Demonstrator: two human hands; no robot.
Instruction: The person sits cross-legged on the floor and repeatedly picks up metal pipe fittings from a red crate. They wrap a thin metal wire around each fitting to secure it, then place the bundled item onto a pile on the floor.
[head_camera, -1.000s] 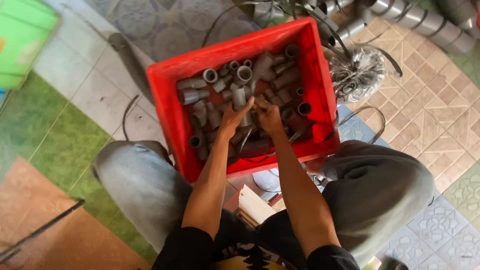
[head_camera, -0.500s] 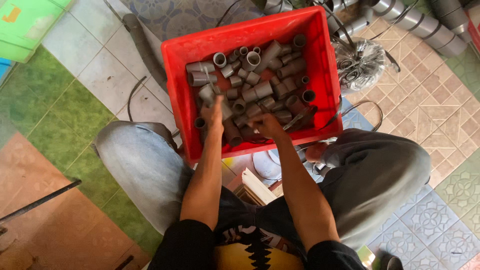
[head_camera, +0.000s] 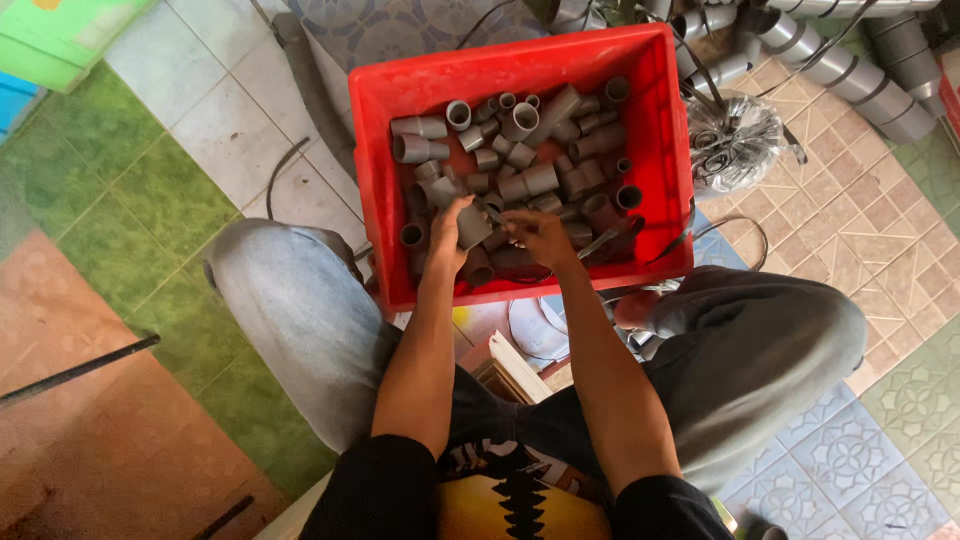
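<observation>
A red plastic crate (head_camera: 520, 62) sits on the tiled floor in front of my knees, filled with several grey pipe fittings (head_camera: 535, 150). Both my hands are inside its near part. My left hand (head_camera: 447, 232) is closed around a grey pipe fitting (head_camera: 472, 226), holding it just above the pile. My right hand (head_camera: 545, 238) is right beside it, fingers bent onto the fittings and touching the same piece; whether it grips anything is hidden by the fingers.
My two knees (head_camera: 290, 300) flank the crate. A shiny bundle of bands (head_camera: 735, 140) and grey pipe elbows (head_camera: 850, 60) lie at the back right. A green box (head_camera: 70, 30) is at the far left. A dark rod (head_camera: 75, 370) lies on the left floor.
The view has shifted so the crate sits higher and more central. My hands stayed in the crate's near part, and the left hand now holds a fitting raised off the pile.
</observation>
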